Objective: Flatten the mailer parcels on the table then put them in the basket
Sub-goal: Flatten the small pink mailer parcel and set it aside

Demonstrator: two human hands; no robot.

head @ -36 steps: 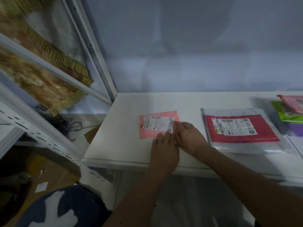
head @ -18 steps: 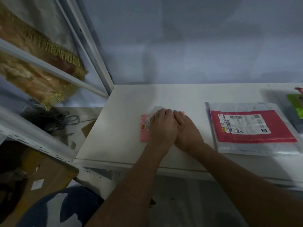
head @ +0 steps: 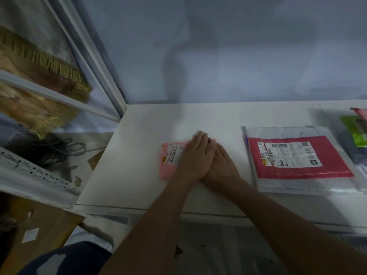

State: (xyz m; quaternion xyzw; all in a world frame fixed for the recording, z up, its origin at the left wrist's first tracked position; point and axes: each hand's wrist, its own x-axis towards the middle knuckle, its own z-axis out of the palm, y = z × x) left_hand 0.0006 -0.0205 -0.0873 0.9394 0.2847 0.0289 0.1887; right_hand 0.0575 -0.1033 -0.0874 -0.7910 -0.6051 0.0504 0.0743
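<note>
- Compared with a second ago, both hands have slid forward from the near edge of the small pink plastic mailer parcel (head: 168, 163) onto its top; then most of its white shipping label showed, now only the label's left strip and the parcel's left part show.
- Half a second ago the hands were already on the parcel; since then the left hand (head: 193, 156) has come to overlap the right hand (head: 220, 165) at the heel.
- The left hand lies palm down, fingers (head: 199, 138) straight and together, pointing to 12 o'clock; it grips nothing and presses flat on the parcel.
- The right hand lies flat just beside it at 3 o'clock, fingers extended toward 11 o'clock and partly tucked under the left hand; it too is open and pressing, not gripping.
- The pink parcel lies flat on the white tabletop (head: 129, 175), under both palms, its uncovered part sticking out at 9 o'clock of the left hand.
- At 3 o'clock of the hands, well apart from them, a large red mailer with a white label (head: 297, 159) lies on top of a clear-grey plastic mailer (head: 288, 187).
- At the far right edge sit a green packet (head: 355, 132) and part of a pink one (head: 362, 113), both cut off by the frame.
</note>
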